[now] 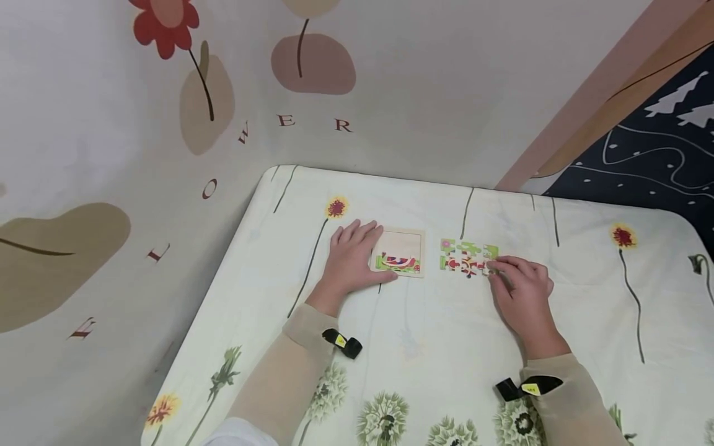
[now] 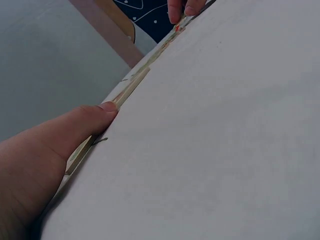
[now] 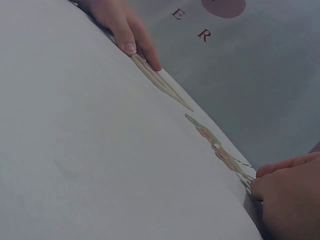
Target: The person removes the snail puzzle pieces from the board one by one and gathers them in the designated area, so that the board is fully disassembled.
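Green-and-red puzzle pieces [image 1: 470, 249] lie by the right fingers [image 1: 517, 263], a pale tan tray [image 1: 404, 240] by the left fingers [image 1: 352, 230], flower-patterned white cloth [image 1: 440, 328] beneath.

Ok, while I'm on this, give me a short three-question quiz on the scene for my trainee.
1. Which hand touches the puzzle tray? A) left B) right C) both
2. True or false: the tray is completely filled with pieces.
3. In the head view, on which side of the tray do the loose pieces lie?

Key:
1. A, the left hand.
2. False: fitted pieces cover only its lower part.
3. The right side, by the right hand.
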A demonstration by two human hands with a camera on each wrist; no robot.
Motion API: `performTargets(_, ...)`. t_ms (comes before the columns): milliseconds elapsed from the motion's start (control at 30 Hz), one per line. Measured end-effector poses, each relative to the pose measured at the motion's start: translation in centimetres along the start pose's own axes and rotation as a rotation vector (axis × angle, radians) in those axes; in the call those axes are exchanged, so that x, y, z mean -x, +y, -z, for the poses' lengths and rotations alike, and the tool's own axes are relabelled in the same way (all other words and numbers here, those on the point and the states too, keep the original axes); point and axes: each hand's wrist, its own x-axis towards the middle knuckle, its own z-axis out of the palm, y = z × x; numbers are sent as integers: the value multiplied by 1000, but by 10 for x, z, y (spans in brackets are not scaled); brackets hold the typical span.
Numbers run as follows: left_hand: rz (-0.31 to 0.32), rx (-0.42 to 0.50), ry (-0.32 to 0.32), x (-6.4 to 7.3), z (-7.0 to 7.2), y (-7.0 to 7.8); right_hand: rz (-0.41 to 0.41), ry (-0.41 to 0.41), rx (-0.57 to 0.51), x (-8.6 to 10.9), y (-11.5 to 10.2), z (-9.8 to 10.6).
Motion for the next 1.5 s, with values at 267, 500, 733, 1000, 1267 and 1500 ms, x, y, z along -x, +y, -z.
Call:
performTargets(267, 2, 7, 4, 1, 0, 0, -6, -1, 25, -1, -1, 0)
performTargets(500, -5, 18, 20, 2, -1, -1, -19, -11, 23, -1, -4, 1)
performTargets(733, -9, 14, 13, 2, -1, 0, -5, 3, 18, -1, -5, 1)
performTargets(1000, -21, 14, 9, 3, 1, -2, 11, 32, 9, -1, -4, -2)
performTargets(1267, -37, 22, 19, 3, 1, -1, 197, 150, -77, -2, -1, -8)
performTargets(1500, -38, 24, 17, 3, 3, -1, 251, 198, -109, -5, -11, -14)
